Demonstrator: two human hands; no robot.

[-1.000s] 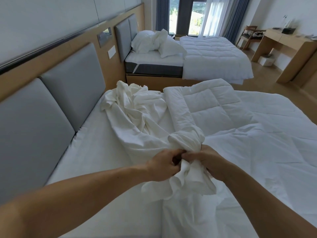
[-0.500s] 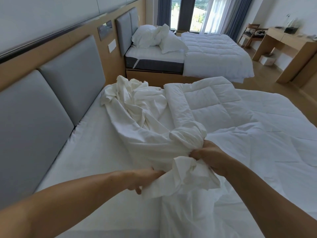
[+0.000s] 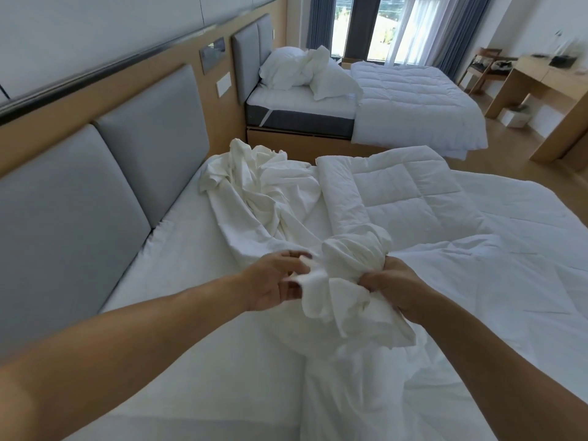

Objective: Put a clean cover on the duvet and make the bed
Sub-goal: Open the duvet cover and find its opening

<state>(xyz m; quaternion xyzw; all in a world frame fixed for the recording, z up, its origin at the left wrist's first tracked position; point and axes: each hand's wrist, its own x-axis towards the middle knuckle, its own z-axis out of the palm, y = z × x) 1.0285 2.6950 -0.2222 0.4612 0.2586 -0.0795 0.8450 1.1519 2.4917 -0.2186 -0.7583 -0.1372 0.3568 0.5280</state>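
Observation:
A crumpled white duvet cover [image 3: 264, 198] lies in a heap on the near bed [image 3: 178, 281], trailing from the headboard side down to my hands. The quilted white duvet [image 3: 413, 198] is spread over the right half of the bed, with its near corner wrapped in bunched cover fabric. My left hand [image 3: 273, 281] pinches a fold of the cover's edge between its fingers. My right hand [image 3: 397, 288] is closed around the bunched cover, just right of the left hand. What lies inside the bunch is hidden.
Grey padded headboard panels [image 3: 95, 186] run along the left. A second bed [image 3: 381, 100] with pillows [image 3: 296, 71] and a duvet stands beyond a narrow gap. A wooden desk [image 3: 547, 87] and a chair [image 3: 483, 68] stand at the far right on the wood floor.
My left hand dropped under the bunched cover half a second ago and has come back up to pinch its edge. The right hand has kept its grip throughout.

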